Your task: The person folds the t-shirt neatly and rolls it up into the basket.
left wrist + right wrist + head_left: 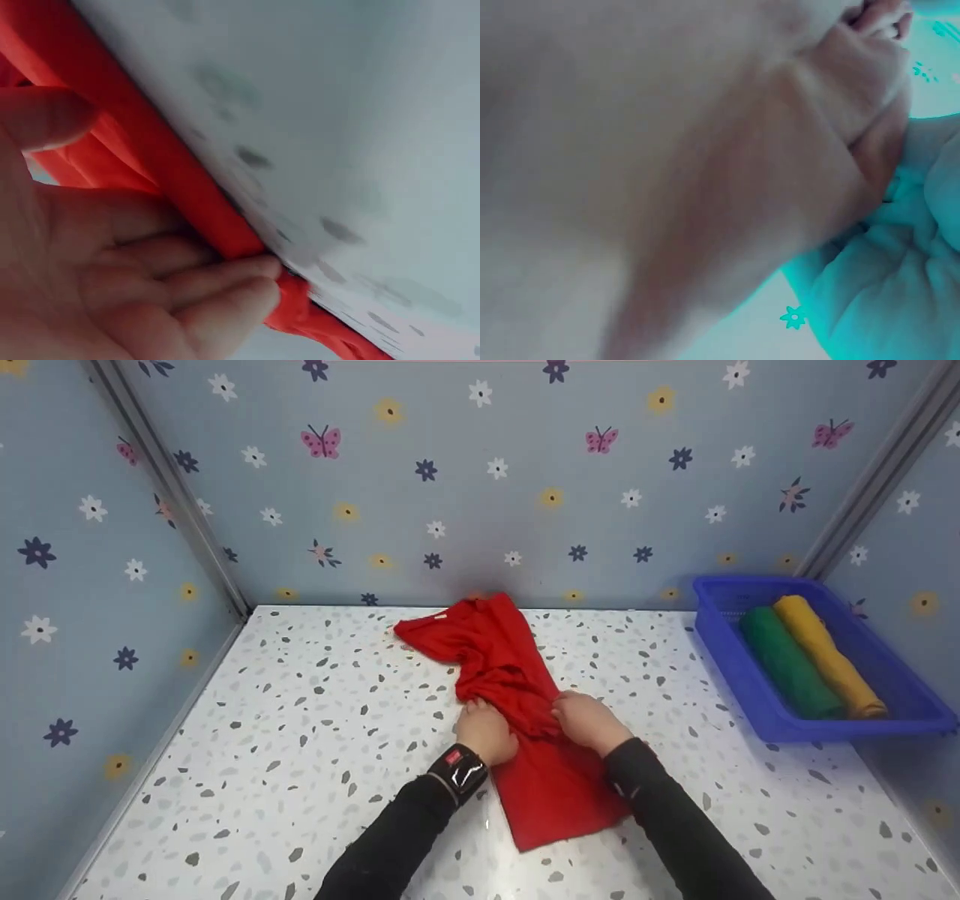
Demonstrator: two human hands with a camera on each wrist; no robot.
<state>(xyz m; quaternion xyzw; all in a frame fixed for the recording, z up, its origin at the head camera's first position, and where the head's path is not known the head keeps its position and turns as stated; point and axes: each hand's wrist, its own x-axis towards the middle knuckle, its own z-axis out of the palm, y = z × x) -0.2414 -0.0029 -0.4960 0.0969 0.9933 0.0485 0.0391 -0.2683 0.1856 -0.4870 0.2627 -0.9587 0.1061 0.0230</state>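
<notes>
A red shirt [499, 634] lies lengthwise on the table, bunched in the middle, with a small white tag at its far end and a flatter part nearer me. At the left edge of the bunched cloth, my left hand [486, 733] grips the fabric. The left wrist view shows its fingers [217, 300] bent against a rolled red edge, the thumb on the other side. Opposite it, my right hand [589, 721] pinches the shirt's right edge. The right wrist view is blurred and oddly tinted, so its fingertips are hard to make out.
A blue plastic basket [739, 690] stands at the right, holding a green cloth roll [791, 664] and a yellow cloth roll [829, 656]. Flower-patterned panels [495, 510] border the speckled white table [300, 750] at the back and both sides.
</notes>
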